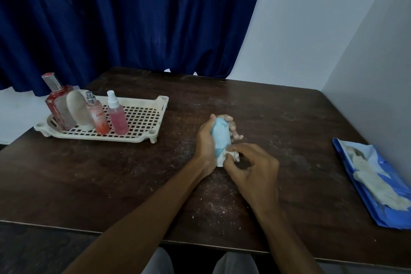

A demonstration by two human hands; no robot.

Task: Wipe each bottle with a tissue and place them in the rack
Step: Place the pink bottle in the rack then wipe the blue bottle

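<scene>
- Light blue bottle [220, 135]: a smooth, rounded oval body, pale blue, with a white lower end partly wrapped in tissue. It is held above a dark brown wooden table [278, 118] dusted with pale specks.
- The bottle sits between the two hands, its rounded end pointing away from the person and its lower end towards them.
- Left hand [205, 142]: curled around the bottle from the left side, thumb along the near side, fingertips showing past the far right edge of the bottle. It grips the bottle firmly.
- Right hand [253, 167]: just nearer the person than the bottle, fingers bent, thumb and fingertips pinching a crumpled white tissue [231, 154] against the bottle's lower end.
- Cream plastic rack [142, 115]: well to the left of the left hand and farther away, a shallow tray with a grid floor. Four bottles stand upright at its left end: a square red-stained glass one, a frosted oval one, and two pink spray bottles.
- Blue tissue pack [378, 196]: well to the right of the right hand, at the table's right edge, open with white tissues showing.
</scene>
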